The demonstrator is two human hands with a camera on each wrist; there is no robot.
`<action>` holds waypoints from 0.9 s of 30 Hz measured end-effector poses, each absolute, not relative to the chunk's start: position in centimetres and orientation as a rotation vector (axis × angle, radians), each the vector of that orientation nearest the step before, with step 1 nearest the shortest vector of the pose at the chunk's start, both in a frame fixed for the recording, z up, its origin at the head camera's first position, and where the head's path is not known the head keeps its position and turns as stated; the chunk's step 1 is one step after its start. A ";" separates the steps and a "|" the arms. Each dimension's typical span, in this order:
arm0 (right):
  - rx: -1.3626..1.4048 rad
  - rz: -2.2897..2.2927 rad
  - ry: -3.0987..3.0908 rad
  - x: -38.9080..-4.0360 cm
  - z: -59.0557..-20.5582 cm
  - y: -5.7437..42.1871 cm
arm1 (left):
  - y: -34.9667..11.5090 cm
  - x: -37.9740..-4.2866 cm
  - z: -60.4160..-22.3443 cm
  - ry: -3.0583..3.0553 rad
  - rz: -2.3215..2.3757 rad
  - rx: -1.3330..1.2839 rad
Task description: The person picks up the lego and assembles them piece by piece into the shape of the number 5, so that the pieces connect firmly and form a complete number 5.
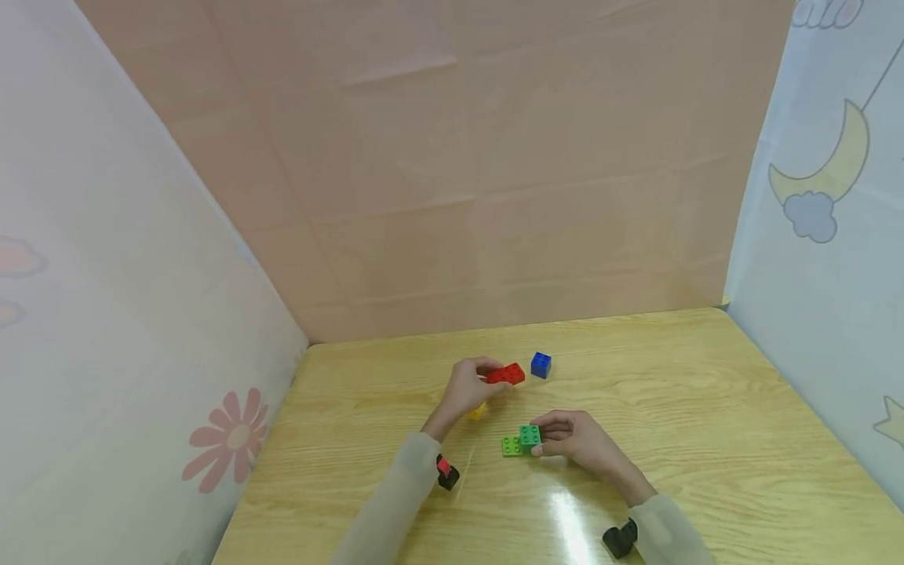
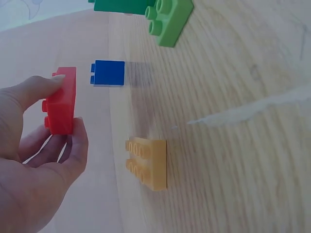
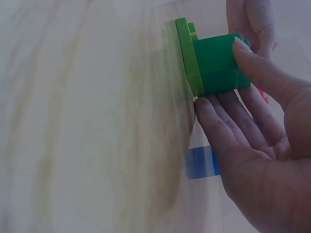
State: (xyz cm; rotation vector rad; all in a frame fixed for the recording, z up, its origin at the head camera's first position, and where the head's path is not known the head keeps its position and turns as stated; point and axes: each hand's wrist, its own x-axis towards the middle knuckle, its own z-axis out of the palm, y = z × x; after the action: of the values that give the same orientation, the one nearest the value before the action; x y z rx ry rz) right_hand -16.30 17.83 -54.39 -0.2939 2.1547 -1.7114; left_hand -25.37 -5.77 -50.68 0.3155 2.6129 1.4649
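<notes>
Just below the centre of the head view, I watch the person's left hand (image 1: 466, 386) reaching over a pale wood-grain counter (image 1: 657, 377), its grip narrowed onto a red, rectangular plastic building brick (image 1: 514, 374). On the left wrist feed I can see the thumb near one end of that brick and the fingers near the other, with the brick off the counter at the left of the frame.

Lower and further right in the head view, I find the right hand (image 1: 581, 441), its grip drawn in on a dark green, block-shaped plastic brick (image 1: 530, 439) pinched between thumb and fingers. That brick sits on one end of a light green, flat studded plastic plate (image 1: 512, 447), whose uncovered studs show to its left; I can't tell whether the two are pressed fully together.

Up and to the right of the red brick, a small blue plastic brick (image 1: 541, 365) stands on the counter, apart from both hands. Beneath the left wrist, partly hidden from my head camera, lies a yellow studded plastic brick (image 1: 477, 411); the left wrist feed shows it whole, right of the hand and below the blue one.
</notes>
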 end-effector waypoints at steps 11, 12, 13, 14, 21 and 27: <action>-0.290 -1.717 2.135 -16.3 -54.4 18.0 | -6.9 -24.0 -51.2 2.446 1.606 0.404; -0.295 -1.718 2.136 -16.4 -54.4 18.0 | -6.9 -23.8 -51.2 2.434 1.607 0.414; -0.292 -1.720 2.136 -16.4 -54.4 18.1 | -6.9 -23.7 -51.3 2.428 1.602 0.421; -0.298 -1.721 2.138 -16.4 -54.4 18.2 | -6.9 -23.5 -51.3 2.419 1.602 0.430; -0.321 -1.739 2.134 -16.5 -54.6 18.1 | -7.1 -22.4 -51.2 2.373 1.612 0.490; -0.346 -1.727 2.139 -16.4 -54.7 17.7 | -7.7 -21.1 -51.5 2.323 1.632 0.519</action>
State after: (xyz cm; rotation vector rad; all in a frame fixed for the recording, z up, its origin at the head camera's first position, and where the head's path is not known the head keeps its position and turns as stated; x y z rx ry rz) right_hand -16.40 17.70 -54.74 -0.3455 2.1387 -1.7272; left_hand -21.12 -7.69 -51.47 0.5191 2.3231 1.6320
